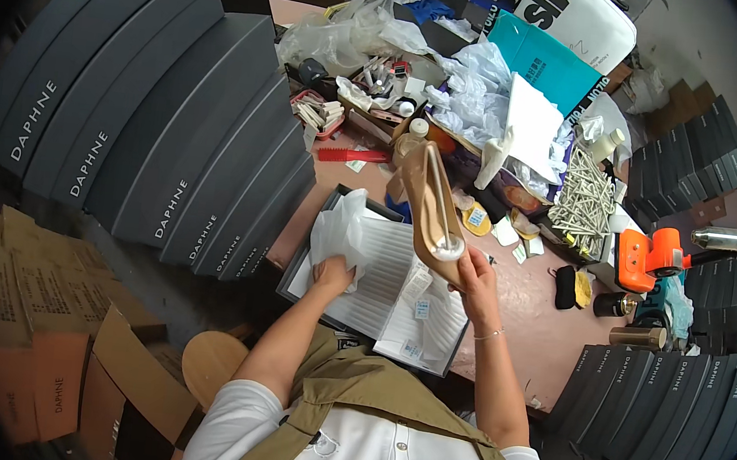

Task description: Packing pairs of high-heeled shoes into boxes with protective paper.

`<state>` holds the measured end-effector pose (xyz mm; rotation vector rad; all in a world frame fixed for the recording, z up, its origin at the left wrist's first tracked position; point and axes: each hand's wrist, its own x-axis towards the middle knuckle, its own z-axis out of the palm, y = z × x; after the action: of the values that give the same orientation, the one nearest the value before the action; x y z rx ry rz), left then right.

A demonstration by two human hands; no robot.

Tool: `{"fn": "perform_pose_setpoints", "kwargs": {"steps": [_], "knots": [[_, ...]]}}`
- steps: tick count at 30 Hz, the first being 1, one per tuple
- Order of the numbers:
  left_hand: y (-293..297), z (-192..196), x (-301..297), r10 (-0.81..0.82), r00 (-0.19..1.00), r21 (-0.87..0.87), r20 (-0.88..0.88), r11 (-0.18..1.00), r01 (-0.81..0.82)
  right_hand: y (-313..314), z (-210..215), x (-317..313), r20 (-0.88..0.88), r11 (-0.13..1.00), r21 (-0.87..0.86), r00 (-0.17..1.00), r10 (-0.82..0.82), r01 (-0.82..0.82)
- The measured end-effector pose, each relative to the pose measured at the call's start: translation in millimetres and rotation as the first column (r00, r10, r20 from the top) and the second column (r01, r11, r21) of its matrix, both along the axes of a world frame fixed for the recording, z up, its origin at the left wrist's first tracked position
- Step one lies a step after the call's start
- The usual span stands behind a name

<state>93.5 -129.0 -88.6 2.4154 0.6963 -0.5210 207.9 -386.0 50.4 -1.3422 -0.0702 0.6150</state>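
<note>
A tan pointed shoe (408, 200) is raised over the table in my right hand (479, 285), whose fingers close round its lower end. Inside the shoe lies a pale stick-like insert, with clear or white padding near my fingers. My left hand (334, 273) is closed on crumpled white tissue paper (340, 223) at the left side of an open dark grey shoe box (289, 283). White striped paper (377, 253) lines the box, and small printed labels lie on it towards the right. The fingertips of my left hand are partly hidden by the tissue.
Tall stacks of dark grey shoe boxes (190, 135) rise at the left, with more boxes (656, 395) at the right. On the pink table (533, 333) stand a tray of pale sticks (584, 194), an orange tool (644, 259), a red comb (354, 155) and a bottle (414, 136).
</note>
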Motion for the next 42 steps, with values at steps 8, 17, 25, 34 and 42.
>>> {"fn": "perform_pose_setpoints", "kwargs": {"steps": [8, 17, 25, 34, 42], "knots": [[59.1, 79.7, -11.1, 0.164, 0.944, -0.758, 0.287, 0.641, 0.119, -56.7, 63.3, 14.9, 0.164, 0.78, -0.525, 0.859, 0.486, -0.341], [-58.3, 137.2, -15.6, -0.031, 0.994, -0.97, -0.104, -0.217, -0.109, 21.7, 90.8, 5.9, 0.926, 0.916, -0.354, 0.21, 0.314, 0.191], [-92.9, 95.4, -39.7, 0.577, 0.78, -0.872, 0.24, 0.482, -0.088, 22.5, -8.5, -105.2, 0.222, 0.819, -0.486, 0.863, 0.453, -0.305], [-46.9, 83.0, 20.6, 0.136, 0.863, -0.473, 0.487, 0.871, 0.129, -49.7, -49.2, -35.2, 0.486, 0.485, -0.84, 0.737, 0.47, 0.244], [-170.9, 22.2, 1.0, 0.469, 0.883, -0.902, -0.024, 0.371, -0.221, -107.3, -80.5, -38.3, 0.391, 0.836, -0.439, 0.908, -0.152, 0.329]]}}
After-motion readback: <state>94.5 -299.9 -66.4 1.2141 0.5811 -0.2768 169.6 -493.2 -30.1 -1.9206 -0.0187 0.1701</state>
